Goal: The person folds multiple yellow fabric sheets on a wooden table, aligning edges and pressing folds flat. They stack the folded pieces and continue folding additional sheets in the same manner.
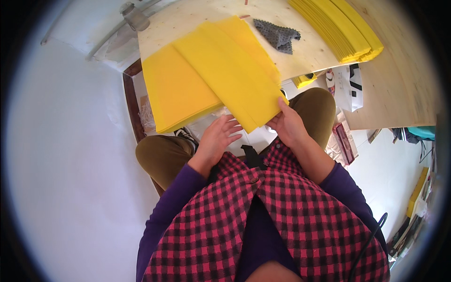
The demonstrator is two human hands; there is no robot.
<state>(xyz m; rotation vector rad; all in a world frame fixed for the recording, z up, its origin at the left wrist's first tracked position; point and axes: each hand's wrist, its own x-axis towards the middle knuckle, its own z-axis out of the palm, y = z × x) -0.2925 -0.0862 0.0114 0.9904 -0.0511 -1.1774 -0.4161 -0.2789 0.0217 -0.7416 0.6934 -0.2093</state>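
Observation:
A long yellow folded sheet (235, 80), which looks like cloth or paper, lies slantwise over a stack of wider yellow sheets (176, 94) on a wooden table (159, 37). Its near end reaches past the table edge toward me. My right hand (287, 126) grips the near right corner, thumb on top and fingers underneath. Just left of that near end is my left hand (219, 141), fingers apart and holding nothing. Its fingertips are close to the stack's near edge; whether they touch it I cannot tell.
A grey textured cloth (278, 35) lies beyond the sheets. Thick piles of folded yellow pieces (338, 28) sit at the far right. A clear bottle (135, 17) stands far left. Below the table at right are a white bag (345, 89) and a dark red box (344, 143).

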